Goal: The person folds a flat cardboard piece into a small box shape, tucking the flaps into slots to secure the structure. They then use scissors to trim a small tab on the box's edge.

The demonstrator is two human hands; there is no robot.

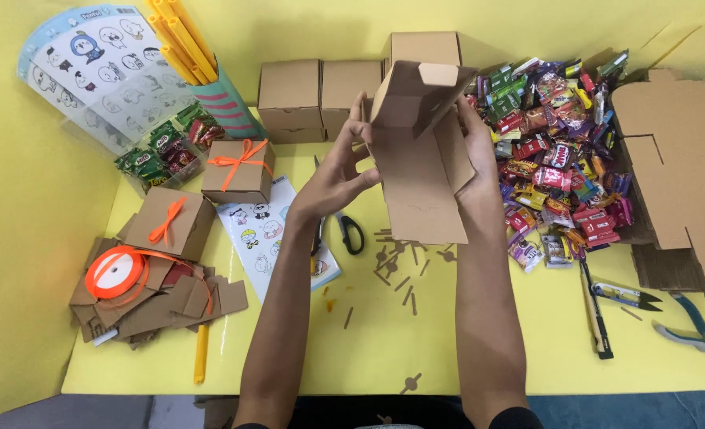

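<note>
Both hands hold a half-folded cardboard box (417,155) up over the middle of the yellow table (464,349). The box is plain brown corrugated card, matte, with flaps standing open at the top and one long panel hanging down. The left hand (338,179) presses its spread fingers on the box's left edge; the right hand (479,151) grips the right side, fingers wrapped along the wall. The hands sit apart, with the box between them.

Behind the box stand closed brown boxes (321,95) of the same card, squared and flat-topped. Right of the box lies a heap of glossy candy packets (555,159) in red, green, purple and yellow. Further right, flat die-cut cardboard sheets (674,183) lie stacked, and near them on the table lie a craft knife (595,306) and blue-handled pliers (690,326).

Left of the box sit two finished boxes tied with orange ribbon bows (239,168), a spool of orange ribbon (117,272) on a pile of card scraps, and a sticker sheet (269,230) with cartoon figures. Black-handled scissors (348,232) lie under the left wrist, partly hidden by it. Small card offcuts (400,274) are scattered below the box
</note>
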